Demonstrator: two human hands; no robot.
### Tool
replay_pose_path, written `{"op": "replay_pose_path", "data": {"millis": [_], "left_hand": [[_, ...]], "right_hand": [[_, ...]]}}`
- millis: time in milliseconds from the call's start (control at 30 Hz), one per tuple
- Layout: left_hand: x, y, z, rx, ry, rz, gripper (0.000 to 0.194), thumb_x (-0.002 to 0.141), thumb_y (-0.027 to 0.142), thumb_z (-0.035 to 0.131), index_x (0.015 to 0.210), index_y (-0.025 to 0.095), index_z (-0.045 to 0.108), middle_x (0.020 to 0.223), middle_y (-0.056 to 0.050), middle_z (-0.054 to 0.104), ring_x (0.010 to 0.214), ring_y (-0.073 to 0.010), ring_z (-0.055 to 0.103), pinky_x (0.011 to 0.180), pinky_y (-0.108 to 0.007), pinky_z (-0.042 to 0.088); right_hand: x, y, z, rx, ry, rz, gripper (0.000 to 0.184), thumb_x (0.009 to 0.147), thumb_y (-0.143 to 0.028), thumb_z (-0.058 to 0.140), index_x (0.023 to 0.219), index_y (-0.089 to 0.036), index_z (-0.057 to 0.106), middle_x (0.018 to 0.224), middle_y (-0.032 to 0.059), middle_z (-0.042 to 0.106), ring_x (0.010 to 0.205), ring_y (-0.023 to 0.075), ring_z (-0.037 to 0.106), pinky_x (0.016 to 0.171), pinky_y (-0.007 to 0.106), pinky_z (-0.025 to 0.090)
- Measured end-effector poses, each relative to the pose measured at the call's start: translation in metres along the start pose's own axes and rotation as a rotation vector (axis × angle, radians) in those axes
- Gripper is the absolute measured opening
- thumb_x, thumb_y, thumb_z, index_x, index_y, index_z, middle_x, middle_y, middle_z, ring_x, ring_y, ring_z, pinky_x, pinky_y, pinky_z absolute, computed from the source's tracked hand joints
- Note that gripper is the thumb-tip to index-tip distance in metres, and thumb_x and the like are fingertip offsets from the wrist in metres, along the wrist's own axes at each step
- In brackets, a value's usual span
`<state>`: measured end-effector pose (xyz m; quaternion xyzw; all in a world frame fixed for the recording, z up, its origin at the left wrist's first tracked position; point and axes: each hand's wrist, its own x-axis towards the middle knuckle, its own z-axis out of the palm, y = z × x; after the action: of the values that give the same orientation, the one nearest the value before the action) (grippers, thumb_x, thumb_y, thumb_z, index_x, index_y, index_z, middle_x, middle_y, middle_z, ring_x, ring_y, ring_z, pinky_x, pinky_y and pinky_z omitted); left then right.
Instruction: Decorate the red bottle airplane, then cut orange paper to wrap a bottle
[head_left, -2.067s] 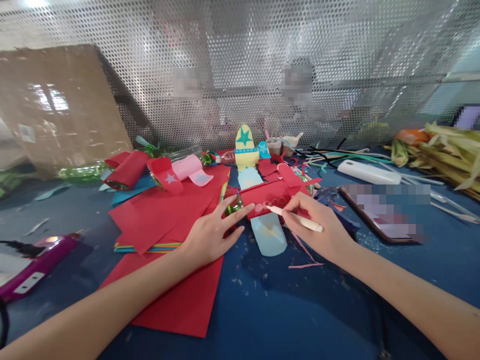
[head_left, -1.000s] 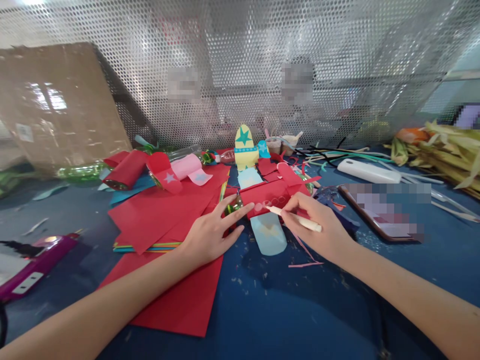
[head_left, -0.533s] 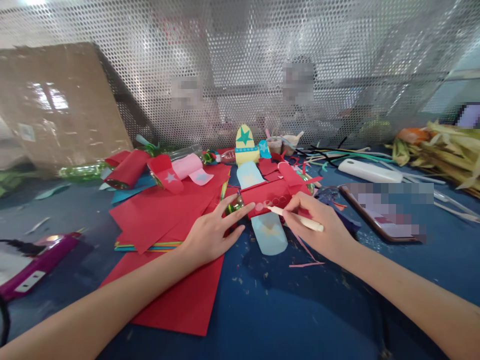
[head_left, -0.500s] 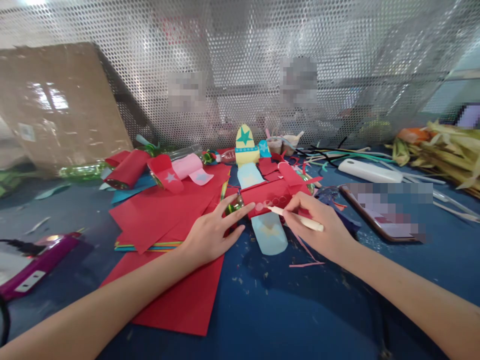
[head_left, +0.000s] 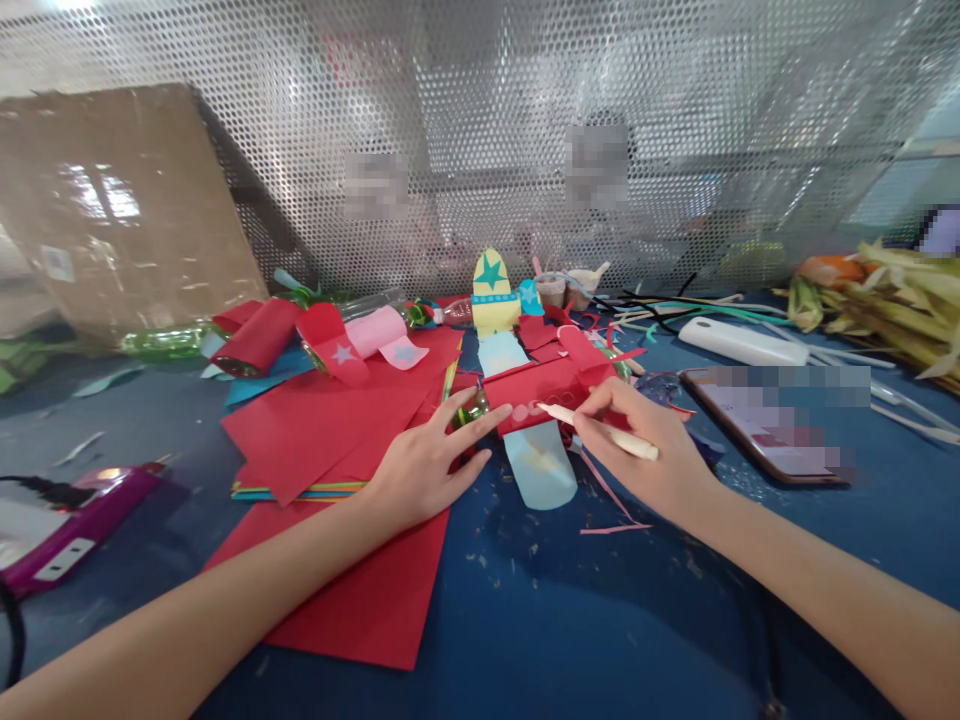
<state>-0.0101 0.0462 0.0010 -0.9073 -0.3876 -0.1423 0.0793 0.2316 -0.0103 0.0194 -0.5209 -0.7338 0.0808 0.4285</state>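
Note:
A bottle wrapped in red paper [head_left: 525, 385] lies in front of me as a small model plane, with pale blue paper wings [head_left: 541, 480] on both sides. Circles run in a row along the red wrap; some are filled in pale pink, others only outlined. My right hand [head_left: 649, 435] pinches a white marker pen [head_left: 626, 440], its tip on the row of circles. With fingers spread, my left hand [head_left: 427, 465] touches the left end of the red wrap with a fingertip. Green bottle glass or plastic [head_left: 471, 407] shows between its fingers.
Red paper sheets [head_left: 352, 600] lie under my left forearm. A phone [head_left: 757, 430] and a white-handled tool [head_left: 742, 342] are at the right, corn husks [head_left: 892, 310] beyond. A purple power strip [head_left: 82, 530] sits left; paper-covered bottles [head_left: 259, 340] and a cardboard sheet [head_left: 127, 210] stand behind.
My right hand has shifted slightly right and up with the marker, its tip moving a little along the row of circles. The left hand stays in place.

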Motion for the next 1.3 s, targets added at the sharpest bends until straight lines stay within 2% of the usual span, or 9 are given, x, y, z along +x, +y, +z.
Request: {"op": "replay_pose_path", "data": {"millis": [200,533,967,1167,1300], "left_hand": [[0.0002,0.0005,0.0001,-0.001,0.016,0.001,0.046,0.093,0.039,0.037,0.139,0.042,0.032,0.143,-0.005,0.037,0.088,-0.0190,0.065,0.065,-0.031,0.055],[0.0001,0.0006,-0.0002,-0.004,0.007,0.007,0.047,0.094,0.038,0.036,0.140,0.042,0.030,0.143,-0.005,0.037,0.094,-0.0202,0.064,0.067,-0.031,0.055],[-0.0001,-0.0005,0.0006,-0.002,0.018,0.013,0.047,0.094,0.038,0.037,0.140,0.043,0.029,0.143,-0.005,0.036,0.091,-0.0201,0.065,0.064,-0.031,0.055],[0.0001,0.0005,-0.0011,0.005,0.013,0.008,0.045,0.094,0.038,0.036,0.139,0.040,0.034,0.143,-0.006,0.037,0.094,-0.0211,0.064,0.066,-0.031,0.055],[0.0002,-0.0002,-0.0007,0.004,0.012,0.010,0.046,0.094,0.038,0.037,0.139,0.041,0.032,0.144,-0.005,0.036,0.093,-0.0212,0.065,0.065,-0.032,0.055]], "right_hand": [[-0.0005,0.0015,0.0020,-0.017,-0.054,0.004,0.014,0.088,-0.029,0.050,0.076,-0.022,0.051,0.069,-0.0014,0.059,0.060,0.0125,0.052,0.056,0.025,0.039],[0.0006,0.0002,0.0002,-0.023,-0.052,-0.002,0.011,0.087,-0.026,0.051,0.076,-0.022,0.050,0.070,-0.0016,0.060,0.062,0.0129,0.053,0.056,0.025,0.038],[0.0002,-0.0005,0.0002,-0.018,-0.032,-0.020,0.012,0.087,-0.026,0.051,0.076,-0.022,0.050,0.068,-0.0018,0.059,0.065,0.0139,0.055,0.059,0.026,0.040],[0.0010,-0.0009,-0.0011,-0.012,-0.004,-0.005,0.012,0.087,-0.024,0.050,0.075,-0.022,0.049,0.068,-0.0021,0.058,0.063,0.0130,0.054,0.060,0.025,0.040],[0.0008,-0.0003,-0.0010,-0.016,-0.034,-0.009,0.012,0.088,-0.026,0.051,0.076,-0.022,0.050,0.068,-0.0019,0.058,0.062,0.0131,0.053,0.058,0.025,0.039]]}}
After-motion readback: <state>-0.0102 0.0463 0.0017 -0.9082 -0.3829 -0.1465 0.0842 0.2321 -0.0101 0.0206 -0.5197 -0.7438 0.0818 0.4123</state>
